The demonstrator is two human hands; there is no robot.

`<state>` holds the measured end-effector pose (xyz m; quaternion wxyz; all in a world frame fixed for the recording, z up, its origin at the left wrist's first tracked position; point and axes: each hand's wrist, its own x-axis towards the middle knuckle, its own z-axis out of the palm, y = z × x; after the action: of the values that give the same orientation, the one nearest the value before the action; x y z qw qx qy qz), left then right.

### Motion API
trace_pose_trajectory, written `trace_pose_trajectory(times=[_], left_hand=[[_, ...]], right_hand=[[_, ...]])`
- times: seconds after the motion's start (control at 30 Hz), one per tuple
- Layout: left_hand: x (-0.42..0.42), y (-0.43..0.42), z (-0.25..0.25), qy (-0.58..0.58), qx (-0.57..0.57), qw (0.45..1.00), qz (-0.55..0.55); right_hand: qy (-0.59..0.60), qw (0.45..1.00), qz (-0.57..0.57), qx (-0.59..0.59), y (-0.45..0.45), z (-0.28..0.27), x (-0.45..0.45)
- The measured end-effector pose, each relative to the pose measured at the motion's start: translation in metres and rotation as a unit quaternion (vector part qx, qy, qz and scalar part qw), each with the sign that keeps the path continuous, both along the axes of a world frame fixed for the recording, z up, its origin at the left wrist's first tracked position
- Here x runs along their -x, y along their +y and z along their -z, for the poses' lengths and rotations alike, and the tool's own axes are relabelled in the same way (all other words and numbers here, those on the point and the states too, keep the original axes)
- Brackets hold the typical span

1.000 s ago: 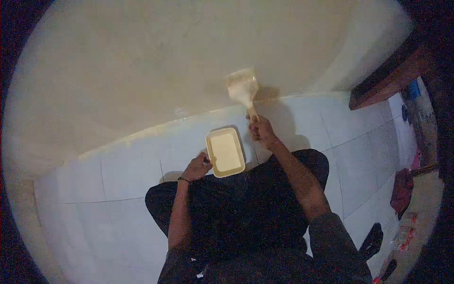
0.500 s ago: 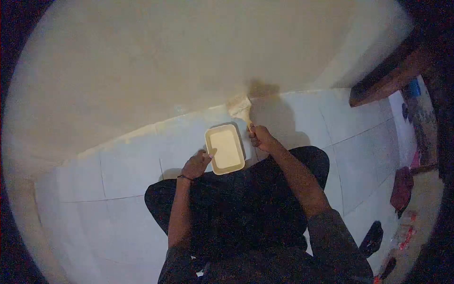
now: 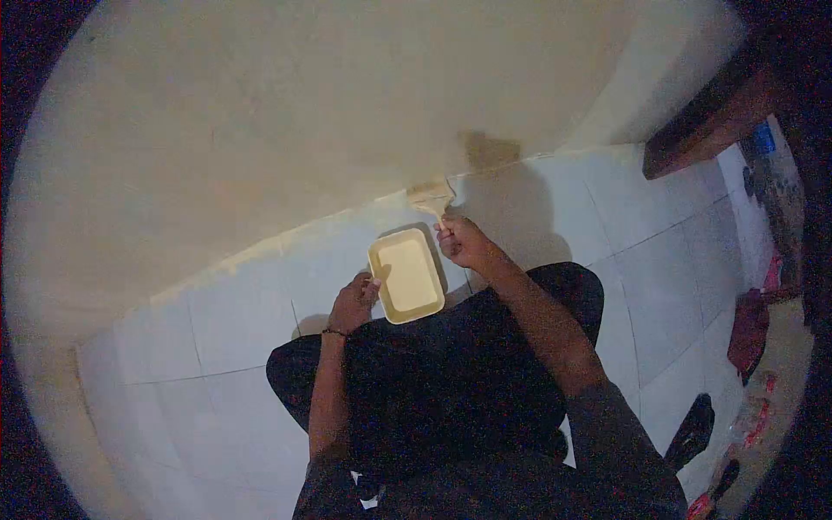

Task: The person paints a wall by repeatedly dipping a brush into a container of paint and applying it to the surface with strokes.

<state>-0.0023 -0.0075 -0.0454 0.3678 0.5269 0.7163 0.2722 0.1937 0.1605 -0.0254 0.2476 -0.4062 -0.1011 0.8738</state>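
In the head view, my right hand point(image 3: 462, 242) is closed round the handle of a wide, flat paintbrush point(image 3: 432, 201). Its bristles are at the foot of the wall point(image 3: 329, 113), close to where wall and floor meet; whether they touch the wall I cannot tell. My left hand point(image 3: 354, 303) grips the left rim of a cream rectangular paint tray point(image 3: 438, 282), with the thumb on the rim and the other fingers partly hidden. Pale cream paint point(image 3: 409, 276) lies inside the tray, which is in front of my crossed legs.
Light tiles point(image 3: 234, 338) make up the floor, with a pale, uneven strip along the wall's base. A dark wooden piece point(image 3: 706, 130) stands at the right. Dark red cloth point(image 3: 747, 334), a black item point(image 3: 693, 429) and red-and-clear wrappers point(image 3: 752, 425) lie along the right side.
My right hand and the paintbrush have shifted slightly left, and the brush has turned so its bristles lie nearer the wall. My left hand stays on the tray. The view has tilted a little.
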Motion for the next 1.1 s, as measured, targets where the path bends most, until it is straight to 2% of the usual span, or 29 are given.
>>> trace_pose_trajectory(times=[0.03, 0.07, 0.17, 0.27, 0.37, 0.47, 0.5, 0.57, 0.73, 0.8, 0.83, 0.9, 0.93, 1.0, 1.1], left_hand=[[0.002, 0.003, -0.005, 0.000, -0.012, 1.000, -0.003], [0.003, 0.009, 0.015, -0.003, -0.027, 1.000, 0.005], [0.006, 0.007, 0.006, -0.022, -0.039, 0.998, 0.031], [0.005, 0.009, 0.013, -0.030, -0.044, 0.999, 0.010], [0.003, 0.014, 0.005, -0.044, 0.003, 0.999, 0.010], [0.005, 0.014, 0.012, 0.004, -0.058, 0.997, 0.040], [0.005, 0.014, 0.010, 0.004, -0.060, 0.997, 0.039], [0.005, 0.018, 0.005, -0.010, 0.010, 0.999, 0.040], [0.006, 0.017, 0.013, 0.016, -0.043, 0.998, 0.044], [0.009, 0.016, 0.021, 0.020, -0.049, 0.998, 0.045], [0.012, 0.015, 0.027, 0.057, -0.092, 0.992, 0.071], [0.015, 0.014, 0.039, 0.093, -0.140, 0.981, 0.095], [0.015, 0.016, 0.040, 0.099, -0.113, 0.984, 0.094], [0.014, 0.019, 0.035, 0.103, -0.086, 0.986, 0.094], [0.011, 0.017, 0.023, 0.074, -0.042, 0.992, 0.093]], right_hand=[[0.000, 1.000, 0.000, 0.003, 0.005, -0.005, 0.003], [0.002, 1.000, 0.006, -0.006, 0.008, 0.012, 0.003], [0.011, 1.000, 0.015, -0.015, 0.007, -0.003, 0.007], [-0.004, 0.999, 0.016, -0.038, 0.001, -0.025, 0.007], [-0.007, 0.998, 0.003, -0.065, -0.004, -0.049, 0.002], [0.016, 0.996, 0.005, -0.085, -0.007, -0.082, -0.003], [0.025, 0.994, 0.006, -0.103, -0.010, -0.096, -0.006], [0.011, 0.991, 0.012, -0.133, -0.020, -0.129, -0.006], [-0.002, 0.972, 0.021, -0.235, -0.041, -0.203, -0.001], [-0.024, 0.946, 0.028, -0.322, -0.043, -0.233, 0.006], [-0.024, 0.946, 0.026, -0.322, -0.041, -0.245, 0.008], [-0.007, 0.890, 0.020, -0.455, -0.035, -0.267, 0.015], [-0.007, 0.890, 0.019, -0.456, -0.030, -0.277, 0.022], [0.097, 0.830, 0.022, -0.549, -0.017, -0.296, 0.036], [0.120, 0.813, -0.030, -0.570, -0.004, -0.326, 0.050]])
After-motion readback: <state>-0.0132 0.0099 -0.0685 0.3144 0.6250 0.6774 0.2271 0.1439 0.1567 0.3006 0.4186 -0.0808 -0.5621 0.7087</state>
